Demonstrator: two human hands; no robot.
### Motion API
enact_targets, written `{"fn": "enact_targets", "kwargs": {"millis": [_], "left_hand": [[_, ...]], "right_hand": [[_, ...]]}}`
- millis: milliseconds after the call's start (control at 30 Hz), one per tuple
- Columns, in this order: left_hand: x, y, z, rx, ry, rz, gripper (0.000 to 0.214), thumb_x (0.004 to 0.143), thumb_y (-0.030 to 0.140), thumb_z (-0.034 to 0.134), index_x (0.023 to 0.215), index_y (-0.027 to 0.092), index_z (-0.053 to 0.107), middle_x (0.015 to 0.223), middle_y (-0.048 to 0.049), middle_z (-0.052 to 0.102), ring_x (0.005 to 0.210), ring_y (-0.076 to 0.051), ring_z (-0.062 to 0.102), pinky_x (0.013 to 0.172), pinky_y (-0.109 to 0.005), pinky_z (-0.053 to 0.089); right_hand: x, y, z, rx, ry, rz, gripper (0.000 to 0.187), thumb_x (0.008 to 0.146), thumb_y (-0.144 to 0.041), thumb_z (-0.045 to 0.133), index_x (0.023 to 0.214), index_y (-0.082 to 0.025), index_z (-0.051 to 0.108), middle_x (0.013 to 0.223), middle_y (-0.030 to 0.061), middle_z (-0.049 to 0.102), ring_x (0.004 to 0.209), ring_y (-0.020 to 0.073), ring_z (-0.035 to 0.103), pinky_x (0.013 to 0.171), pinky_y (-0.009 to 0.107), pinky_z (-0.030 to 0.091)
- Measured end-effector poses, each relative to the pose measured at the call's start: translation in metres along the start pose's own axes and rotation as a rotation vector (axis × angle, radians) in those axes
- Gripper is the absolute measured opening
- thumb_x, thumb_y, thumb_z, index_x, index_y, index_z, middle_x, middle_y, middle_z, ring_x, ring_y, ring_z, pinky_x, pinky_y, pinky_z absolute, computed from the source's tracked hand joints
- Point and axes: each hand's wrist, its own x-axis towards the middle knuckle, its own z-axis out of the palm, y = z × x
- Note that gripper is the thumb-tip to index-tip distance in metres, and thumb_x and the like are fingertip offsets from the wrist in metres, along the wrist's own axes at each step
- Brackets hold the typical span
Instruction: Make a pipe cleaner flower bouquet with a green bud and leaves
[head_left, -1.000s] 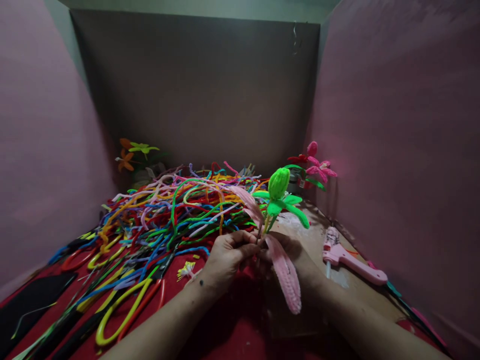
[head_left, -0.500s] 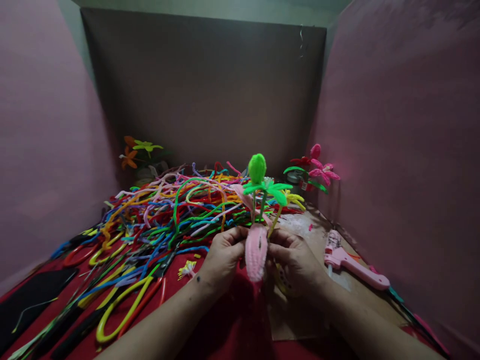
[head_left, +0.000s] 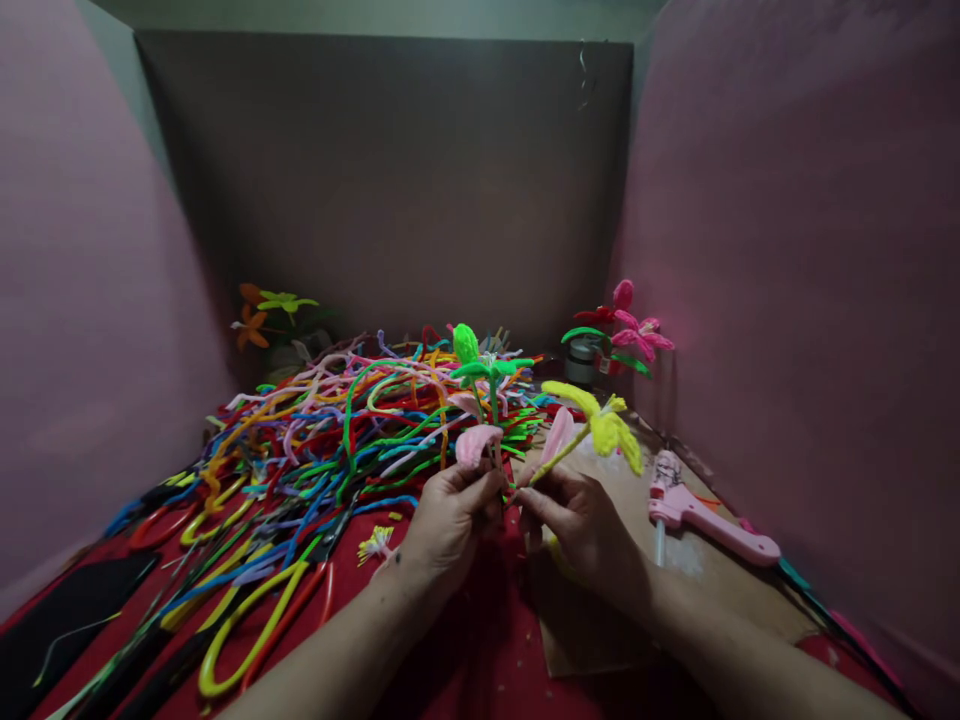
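My left hand (head_left: 454,520) is closed in a pinch around the stems of a green pipe-cleaner flower (head_left: 493,370) and its green bud (head_left: 465,343). Pale pink looped petals (head_left: 478,445) curl out just above those fingers. In my right hand (head_left: 585,515), also closed, is the stem of a yellow pipe-cleaner flower (head_left: 607,425), leaning to the right. Another pale pink petal (head_left: 559,432) rises behind the yellow stem. Both sets of fingertips are close together, and the lower stem ends are partly hidden.
A heap of coloured pipe cleaners (head_left: 375,410) spreads across the back and left. Scissors with yellow handles (head_left: 255,620) lie front left. On cardboard (head_left: 607,630) at right rests a pink glue gun (head_left: 712,525). Finished flowers (head_left: 637,335) stand at the back, near the walls.
The yellow flower has swung right, away from the green one, with my right hand. The pink petals in front have shifted up, and one now shows beside each hand.
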Motion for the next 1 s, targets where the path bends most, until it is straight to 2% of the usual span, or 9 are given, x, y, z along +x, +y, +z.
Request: {"fn": "enact_targets", "kwargs": {"millis": [200, 433, 600, 833, 1000], "left_hand": [[-0.001, -0.005, 0.002, 0.002, -0.01, 0.066, 0.027, 0.055, 0.026, 0.08, 0.072, 0.012, 0.065, 0.052, 0.0051, 0.052, 0.042, -0.003, 0.038, 0.041, -0.016, 0.029], [-0.002, -0.015, -0.002, 0.051, -0.055, 0.056, 0.025, 0.066, 0.032, 0.073, 0.081, 0.014, 0.065, 0.058, 0.0033, 0.056, 0.046, -0.006, 0.046, 0.047, -0.02, 0.037], [-0.003, -0.015, -0.003, 0.068, -0.14, 0.11, 0.018, 0.067, 0.027, 0.072, 0.072, 0.015, 0.06, 0.054, 0.0037, 0.054, 0.047, -0.009, 0.05, 0.047, -0.02, 0.037], [-0.005, -0.013, 0.002, 0.007, -0.066, 0.098, 0.02, 0.067, 0.025, 0.072, 0.068, 0.015, 0.054, 0.053, 0.0042, 0.055, 0.044, -0.007, 0.05, 0.046, -0.019, 0.039], [-0.01, -0.007, 0.004, 0.005, -0.09, 0.064, 0.018, 0.069, 0.022, 0.068, 0.068, 0.016, 0.052, 0.048, 0.0023, 0.058, 0.04, -0.01, 0.053, 0.041, -0.02, 0.039]], "right_hand": [[-0.001, 0.001, 0.005, -0.057, 0.039, -0.005, 0.013, 0.076, -0.03, 0.06, 0.075, -0.017, 0.062, 0.063, 0.0002, 0.063, 0.055, 0.0131, 0.055, 0.054, 0.024, 0.042], [-0.001, 0.002, 0.005, -0.062, 0.058, -0.015, 0.012, 0.073, -0.026, 0.062, 0.082, -0.019, 0.066, 0.071, 0.0003, 0.069, 0.063, 0.016, 0.06, 0.057, 0.024, 0.044], [-0.002, 0.003, 0.004, -0.153, 0.083, -0.025, 0.012, 0.073, -0.023, 0.061, 0.079, -0.019, 0.07, 0.068, 0.0012, 0.068, 0.062, 0.0172, 0.059, 0.058, 0.026, 0.044], [-0.002, 0.001, 0.004, 0.076, 0.018, 0.065, 0.012, 0.073, -0.024, 0.058, 0.071, -0.019, 0.07, 0.056, 0.0002, 0.061, 0.049, 0.0138, 0.053, 0.046, 0.024, 0.039], [-0.002, -0.001, 0.0, 0.155, -0.076, 0.111, 0.018, 0.075, -0.03, 0.058, 0.064, -0.018, 0.064, 0.057, 0.0007, 0.059, 0.051, 0.0132, 0.054, 0.047, 0.022, 0.04]]}}
